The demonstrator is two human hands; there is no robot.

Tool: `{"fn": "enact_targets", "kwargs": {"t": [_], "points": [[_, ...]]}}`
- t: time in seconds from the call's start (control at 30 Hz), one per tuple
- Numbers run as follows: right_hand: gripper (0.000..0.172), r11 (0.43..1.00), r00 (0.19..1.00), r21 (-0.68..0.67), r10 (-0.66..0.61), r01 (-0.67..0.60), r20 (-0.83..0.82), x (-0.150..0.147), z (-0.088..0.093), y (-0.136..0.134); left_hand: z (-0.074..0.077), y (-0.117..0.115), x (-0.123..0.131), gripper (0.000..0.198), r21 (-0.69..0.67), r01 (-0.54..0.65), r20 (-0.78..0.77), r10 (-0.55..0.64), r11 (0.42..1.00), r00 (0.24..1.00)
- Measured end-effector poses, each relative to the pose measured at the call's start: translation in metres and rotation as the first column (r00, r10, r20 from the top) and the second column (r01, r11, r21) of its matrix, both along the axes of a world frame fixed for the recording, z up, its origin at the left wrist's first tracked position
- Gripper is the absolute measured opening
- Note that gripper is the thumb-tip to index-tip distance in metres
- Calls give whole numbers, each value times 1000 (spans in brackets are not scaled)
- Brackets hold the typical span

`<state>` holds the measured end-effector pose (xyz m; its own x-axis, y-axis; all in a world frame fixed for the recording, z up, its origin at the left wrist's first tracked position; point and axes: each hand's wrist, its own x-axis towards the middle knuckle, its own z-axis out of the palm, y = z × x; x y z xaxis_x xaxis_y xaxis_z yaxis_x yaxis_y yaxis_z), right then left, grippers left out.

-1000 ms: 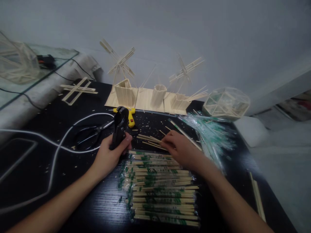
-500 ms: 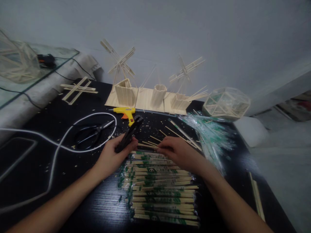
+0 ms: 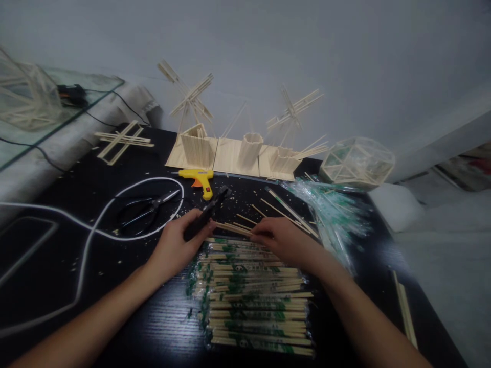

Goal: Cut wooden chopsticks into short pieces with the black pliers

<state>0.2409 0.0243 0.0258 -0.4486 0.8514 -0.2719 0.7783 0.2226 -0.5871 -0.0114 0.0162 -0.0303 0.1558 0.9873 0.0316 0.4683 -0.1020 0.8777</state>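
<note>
My left hand (image 3: 182,243) is closed around black pliers (image 3: 209,210), their head pointing up and away to the right. My right hand (image 3: 286,240) pinches the right ends of a few thin wooden chopsticks (image 3: 233,228). The left ends of these sticks reach the fingertips of my left hand; whether those fingers grip them too I cannot tell. Right below both hands lies a stack of wrapped chopsticks (image 3: 261,306) in clear film with green print. Just beyond the pliers rests a yellow glue gun (image 3: 197,176).
Scissors (image 3: 153,204) and a looped white cable (image 3: 86,255) lie left on the black table. Wooden bases with stick towers (image 3: 251,153) line the back. Empty wrappers (image 3: 337,209) and a faceted stick frame (image 3: 358,161) are at the right. Loose sticks (image 3: 282,212) lie beyond my right hand.
The pliers and my left hand have shifted slightly, the head of the pliers a little to the right. The sticks in my right hand now sit closer together and tilt slightly more.
</note>
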Motion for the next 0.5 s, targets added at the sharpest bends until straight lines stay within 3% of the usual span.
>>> {"fn": "enact_targets", "kwargs": {"t": [0.17, 0.27, 0.5], "points": [[18, 999, 999, 35, -38, 37, 15, 16, 1, 3, -2, -2, -3, 20, 55, 85, -111, -78, 995, 991], [23, 989, 992, 84, -119, 121, -31, 30, 5, 8, -1, -2, -5, 11, 45, 159, -153, -151, 986, 977], [42, 876, 907, 273, -332, 399, -261, 42, 11, 15, -3, -1, -9, 34, 48, 342, -299, -313, 938, 901]]}}
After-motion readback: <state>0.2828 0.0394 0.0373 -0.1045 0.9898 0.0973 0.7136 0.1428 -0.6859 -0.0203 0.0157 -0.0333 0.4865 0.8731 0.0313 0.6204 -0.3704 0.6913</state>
